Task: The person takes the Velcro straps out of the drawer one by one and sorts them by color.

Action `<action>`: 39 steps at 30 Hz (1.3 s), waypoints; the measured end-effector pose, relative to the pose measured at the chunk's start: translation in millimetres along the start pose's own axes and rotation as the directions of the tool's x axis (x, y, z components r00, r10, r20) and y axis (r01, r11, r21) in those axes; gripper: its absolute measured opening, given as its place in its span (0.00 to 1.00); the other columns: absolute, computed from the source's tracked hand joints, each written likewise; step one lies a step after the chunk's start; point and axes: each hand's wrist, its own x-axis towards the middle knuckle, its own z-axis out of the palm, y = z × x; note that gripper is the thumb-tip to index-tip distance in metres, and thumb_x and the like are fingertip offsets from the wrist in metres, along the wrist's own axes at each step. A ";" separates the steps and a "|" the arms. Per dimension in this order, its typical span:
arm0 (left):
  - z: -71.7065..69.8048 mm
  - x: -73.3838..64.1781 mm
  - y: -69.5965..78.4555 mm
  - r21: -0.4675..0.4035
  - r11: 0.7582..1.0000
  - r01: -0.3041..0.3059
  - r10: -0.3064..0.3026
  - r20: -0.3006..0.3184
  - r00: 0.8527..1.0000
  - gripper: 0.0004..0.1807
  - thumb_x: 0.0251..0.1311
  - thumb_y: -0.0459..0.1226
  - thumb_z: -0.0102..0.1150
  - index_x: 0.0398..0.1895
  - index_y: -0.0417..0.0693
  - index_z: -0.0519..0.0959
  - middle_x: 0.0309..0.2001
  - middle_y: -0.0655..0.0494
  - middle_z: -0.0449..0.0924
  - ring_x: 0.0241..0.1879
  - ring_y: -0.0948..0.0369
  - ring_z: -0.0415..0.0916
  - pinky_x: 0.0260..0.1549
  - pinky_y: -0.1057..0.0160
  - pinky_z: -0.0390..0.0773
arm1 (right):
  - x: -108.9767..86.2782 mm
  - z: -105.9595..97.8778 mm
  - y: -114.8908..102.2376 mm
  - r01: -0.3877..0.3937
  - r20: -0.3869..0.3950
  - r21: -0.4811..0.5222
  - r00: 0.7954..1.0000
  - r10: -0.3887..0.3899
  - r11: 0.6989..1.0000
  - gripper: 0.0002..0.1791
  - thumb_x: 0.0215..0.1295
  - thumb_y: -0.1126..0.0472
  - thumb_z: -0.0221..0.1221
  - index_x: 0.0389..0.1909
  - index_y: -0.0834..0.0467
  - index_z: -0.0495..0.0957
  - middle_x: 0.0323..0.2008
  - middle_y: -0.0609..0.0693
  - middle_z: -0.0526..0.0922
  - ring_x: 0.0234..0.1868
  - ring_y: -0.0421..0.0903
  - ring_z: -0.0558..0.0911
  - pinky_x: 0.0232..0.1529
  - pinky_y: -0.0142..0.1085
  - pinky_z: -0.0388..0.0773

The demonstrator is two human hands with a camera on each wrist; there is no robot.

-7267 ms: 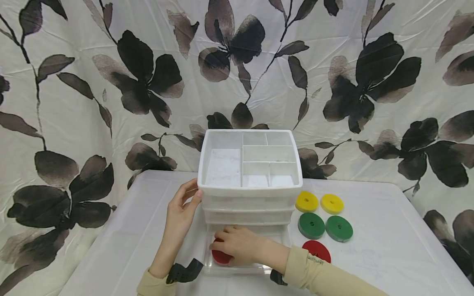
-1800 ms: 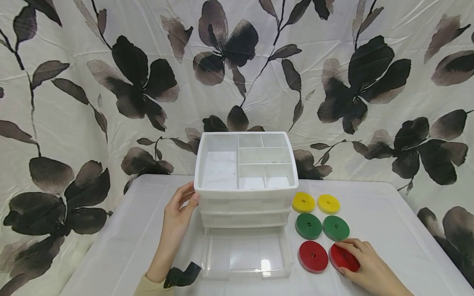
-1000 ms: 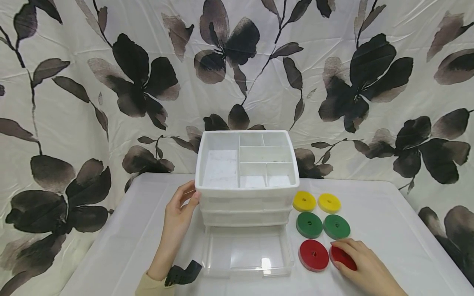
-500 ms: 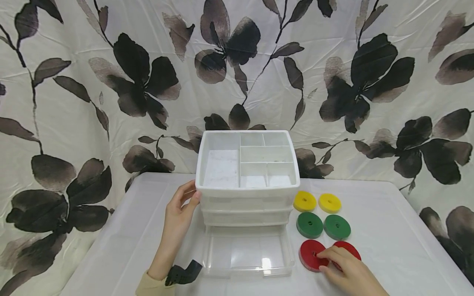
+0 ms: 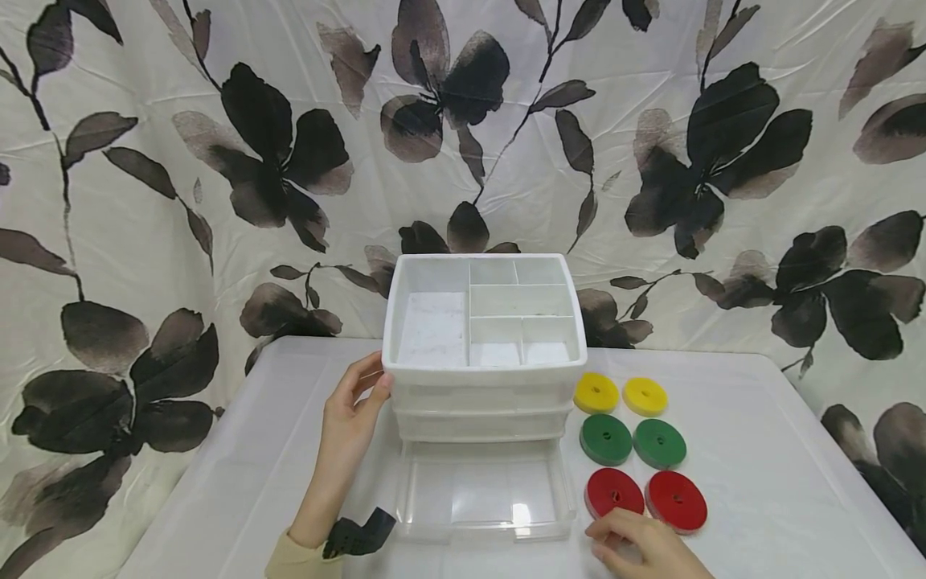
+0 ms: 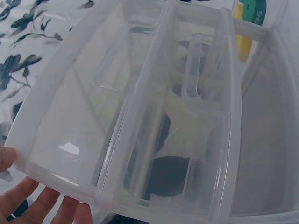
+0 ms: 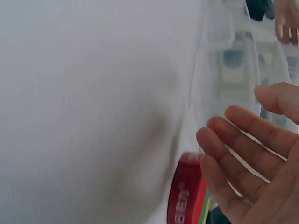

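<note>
A white drawer unit [image 5: 485, 386] stands mid-table, its clear bottom drawer [image 5: 483, 486] pulled out. My left hand [image 5: 350, 414] rests against the unit's left side, thumb by the front corner. In the left wrist view its fingertips touch the plastic edge. Near the table's front, my right hand [image 5: 644, 547] has relaxed fingers, holding nothing. It is just in front of the left red disc [image 5: 614, 489], partly overlapping it in the head view. Beside that lies the other red disc [image 5: 677, 500]. In the right wrist view, a red disc [image 7: 184, 191] has white lettering on its edge.
Two green discs [image 5: 606, 440] lie behind the red pair, and two yellow discs [image 5: 596, 393] behind those. The unit's top is a divided tray [image 5: 434, 322]. White cloth covers the table [image 5: 781, 482]; a floral curtain [image 5: 564, 161] hangs behind.
A red disc came out of the bottom drawer and now lies right of the other. My right hand let go of it, passed over the left red disc and drew back. My left hand stayed put.
</note>
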 end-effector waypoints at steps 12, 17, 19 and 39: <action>0.6 0.0 1.0 0.026 1.000 -0.003 0.003 -0.008 1.000 0.22 0.66 0.43 0.57 0.62 0.55 0.72 0.59 0.55 0.75 0.53 0.74 0.72 0.45 0.78 0.75 | 4.9 23.7 -18.1 0.092 0.127 0.247 0.984 -0.126 0.965 0.17 0.64 0.54 0.60 0.49 0.59 0.78 0.40 0.49 0.81 0.34 0.30 0.73 0.37 0.22 0.75; 0.9 0.1 0.8 0.016 1.000 -0.004 0.004 -0.010 1.000 0.22 0.66 0.42 0.57 0.62 0.54 0.72 0.59 0.55 0.75 0.53 0.73 0.72 0.45 0.78 0.76 | 8.5 35.8 -27.1 0.039 0.170 0.403 0.979 -0.116 0.914 0.17 0.66 0.55 0.58 0.51 0.62 0.77 0.43 0.52 0.81 0.38 0.36 0.76 0.39 0.25 0.77; 0.7 0.0 1.1 0.023 1.000 -0.002 0.003 -0.010 1.000 0.22 0.66 0.42 0.57 0.62 0.54 0.72 0.59 0.55 0.75 0.53 0.73 0.72 0.45 0.78 0.75 | 12.1 41.8 -30.7 0.001 0.191 0.456 0.977 -0.099 0.890 0.17 0.66 0.55 0.58 0.51 0.61 0.77 0.44 0.52 0.81 0.40 0.40 0.77 0.41 0.28 0.80; 1.0 1.1 0.2 0.015 1.000 0.009 -0.009 -0.009 1.000 0.22 0.65 0.42 0.58 0.63 0.54 0.71 0.59 0.55 0.75 0.53 0.73 0.72 0.45 0.78 0.76 | 36.2 77.2 -49.3 -0.271 0.433 0.801 0.878 -0.204 0.534 0.25 0.73 0.50 0.45 0.61 0.63 0.71 0.54 0.55 0.82 0.48 0.45 0.83 0.55 0.38 0.80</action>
